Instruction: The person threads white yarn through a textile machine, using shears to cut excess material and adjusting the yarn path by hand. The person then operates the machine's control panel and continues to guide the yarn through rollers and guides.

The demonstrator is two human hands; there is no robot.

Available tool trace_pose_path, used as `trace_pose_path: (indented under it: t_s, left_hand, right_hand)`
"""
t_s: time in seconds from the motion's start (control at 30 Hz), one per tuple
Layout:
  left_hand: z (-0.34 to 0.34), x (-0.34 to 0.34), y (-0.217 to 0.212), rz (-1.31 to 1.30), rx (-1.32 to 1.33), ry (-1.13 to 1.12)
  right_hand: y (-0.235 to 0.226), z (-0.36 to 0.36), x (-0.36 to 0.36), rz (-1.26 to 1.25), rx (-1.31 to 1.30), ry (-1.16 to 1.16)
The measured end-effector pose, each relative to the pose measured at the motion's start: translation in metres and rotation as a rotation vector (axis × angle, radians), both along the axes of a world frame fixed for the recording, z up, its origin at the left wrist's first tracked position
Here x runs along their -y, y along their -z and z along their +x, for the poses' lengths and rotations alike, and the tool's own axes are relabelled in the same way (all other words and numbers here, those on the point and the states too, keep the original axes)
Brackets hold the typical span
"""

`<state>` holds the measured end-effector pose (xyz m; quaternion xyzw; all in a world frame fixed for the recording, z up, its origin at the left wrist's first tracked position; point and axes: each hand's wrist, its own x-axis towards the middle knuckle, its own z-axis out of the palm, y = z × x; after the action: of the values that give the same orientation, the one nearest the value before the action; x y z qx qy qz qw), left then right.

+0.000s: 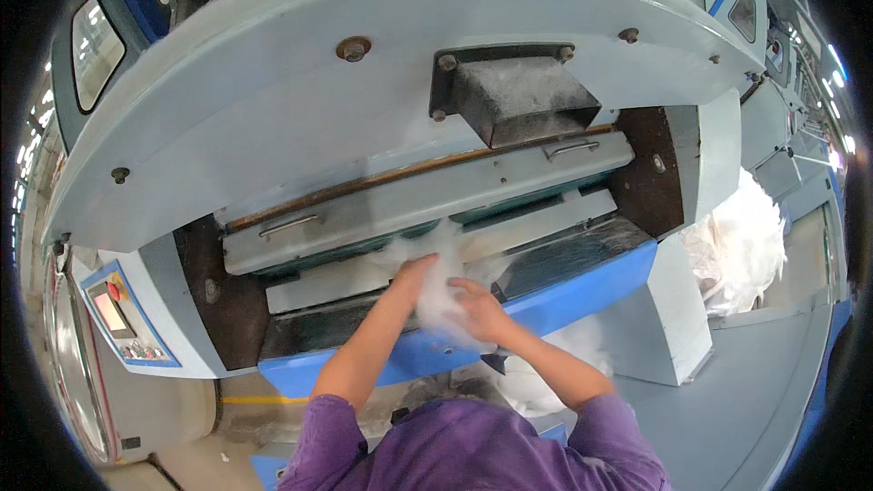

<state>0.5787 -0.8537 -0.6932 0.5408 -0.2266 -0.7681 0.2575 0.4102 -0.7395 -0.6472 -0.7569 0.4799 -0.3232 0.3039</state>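
Purple sleeves (pixel 473 445) reach out; both hands, left (pixel 414 275) and right (pixel 479 312), are clenched on a white fibre tuft (pixel 438 295) at the machine's blue ledge (pixel 582 286), pulling it free; next, lift it clear.

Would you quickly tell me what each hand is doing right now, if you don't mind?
Left hand: closed on the white fibre tuft at the machine's opening.
Right hand: gripping the same tuft from the other side.
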Motion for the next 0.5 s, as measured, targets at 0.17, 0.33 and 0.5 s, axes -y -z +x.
trace_pose_path:
  t_s: [0.17, 0.33, 0.5]
  left_hand:
    - [-0.061, -0.031, -0.02, 0.086, -0.312, 0.251]
    - [-0.112, -0.097, -0.026, -0.741, -0.596, 0.707]
    - [-0.104, -0.114, -0.057, -0.134, -0.585, 0.977]
  right_hand:
    - [-0.081, -0.03, -0.052, -0.047, -0.013, 0.064]
    - [-0.086, -0.065, -0.082, -0.138, -0.35, 0.446]
    - [-0.061, -0.1, -0.136, 0.207, -0.122, 0.675]
